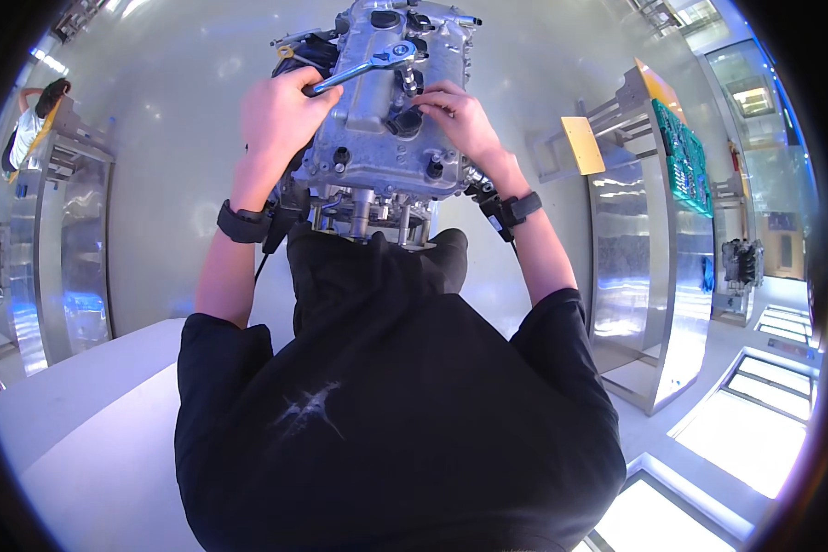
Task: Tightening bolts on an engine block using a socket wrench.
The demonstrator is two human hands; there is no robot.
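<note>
An aluminium engine (377,87) with black ignition coils along its top stands in front of me. My left hand (287,106) is wrapped round the handle of a ratchet wrench (374,65), which reaches to the right over the engine cover. Its round head lies above the row of coils, with a silver socket piece (409,81) showing just below it. The fingers of my right hand (457,118) are pinched together beside the nearest ignition coil (404,122). Whatever is between those fingertips is too small to make out.
A metal stand (361,216) carries the engine close to my legs. On the right, a steel workbench (630,267) has a green tool tray (683,158) and a yellow board (582,145). Another person (35,124) is at a bench on the far left.
</note>
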